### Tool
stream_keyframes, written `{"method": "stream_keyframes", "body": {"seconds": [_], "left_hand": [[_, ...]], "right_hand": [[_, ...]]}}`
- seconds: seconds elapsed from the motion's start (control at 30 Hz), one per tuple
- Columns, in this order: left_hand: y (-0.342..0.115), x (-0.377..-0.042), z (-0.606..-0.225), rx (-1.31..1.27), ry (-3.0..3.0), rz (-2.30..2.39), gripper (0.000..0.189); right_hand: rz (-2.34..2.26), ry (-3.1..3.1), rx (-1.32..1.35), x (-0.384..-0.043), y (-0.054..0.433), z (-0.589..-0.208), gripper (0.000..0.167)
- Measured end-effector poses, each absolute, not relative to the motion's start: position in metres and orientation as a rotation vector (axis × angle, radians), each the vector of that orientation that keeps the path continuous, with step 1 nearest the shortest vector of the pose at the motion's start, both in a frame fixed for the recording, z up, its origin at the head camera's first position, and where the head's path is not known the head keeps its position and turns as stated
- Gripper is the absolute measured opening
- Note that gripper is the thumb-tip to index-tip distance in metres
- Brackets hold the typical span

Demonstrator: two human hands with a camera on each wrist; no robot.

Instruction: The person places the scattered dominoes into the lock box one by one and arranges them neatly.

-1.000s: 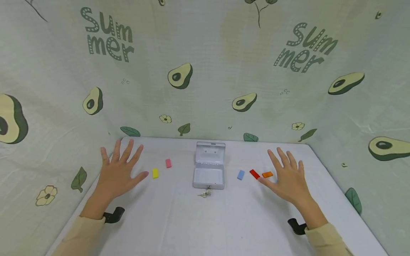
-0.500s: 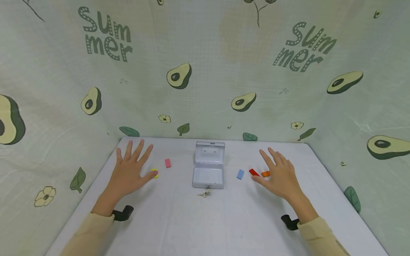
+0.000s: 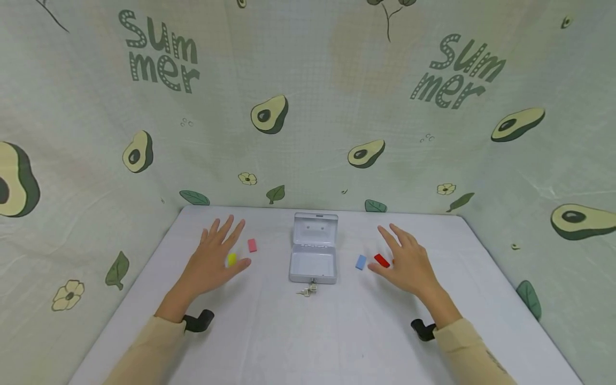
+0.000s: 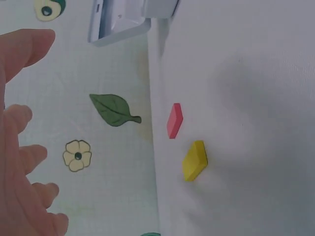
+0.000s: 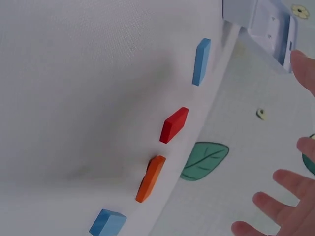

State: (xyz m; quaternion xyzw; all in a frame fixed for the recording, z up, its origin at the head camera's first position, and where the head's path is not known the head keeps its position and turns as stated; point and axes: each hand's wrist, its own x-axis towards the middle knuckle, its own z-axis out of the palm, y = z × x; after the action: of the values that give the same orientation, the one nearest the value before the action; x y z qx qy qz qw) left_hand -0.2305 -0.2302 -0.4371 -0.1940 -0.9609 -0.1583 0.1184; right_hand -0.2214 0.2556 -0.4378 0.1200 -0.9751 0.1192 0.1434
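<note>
My left hand hovers, fingers spread and empty, near a flat yellow block at left; my right hand, equally free, near a flat red block at right. Between, an open pale-grey metal box stands on the white worktop.

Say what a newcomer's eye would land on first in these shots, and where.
Probably the open pale box with keys at its front, mid-table. Next, the left hand and right hand, raised on either side of it, near small bright blocks: pink block and yellow block by the left; blue block, red block and orange block by the right. Behind hangs a backdrop printed with avocados and "summer".
</note>
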Motion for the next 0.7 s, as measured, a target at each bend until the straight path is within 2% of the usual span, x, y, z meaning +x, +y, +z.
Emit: {"method": "stream_keyframes", "body": {"seconds": [0.33,0.7], "left_hand": [[-0.205,-0.234,-0.444,-0.553,-2.895,-0.698,0.096],[-0.187,-0.241,-0.462,-0.593,-2.893,-1.037,0.094]], "right_hand": [[0.406,-2.873,0.34,-0.229,0.249,-0.444,0.098],[0.529,-2.909,0.36,-0.234,0.246,-0.453,0.09]]}}
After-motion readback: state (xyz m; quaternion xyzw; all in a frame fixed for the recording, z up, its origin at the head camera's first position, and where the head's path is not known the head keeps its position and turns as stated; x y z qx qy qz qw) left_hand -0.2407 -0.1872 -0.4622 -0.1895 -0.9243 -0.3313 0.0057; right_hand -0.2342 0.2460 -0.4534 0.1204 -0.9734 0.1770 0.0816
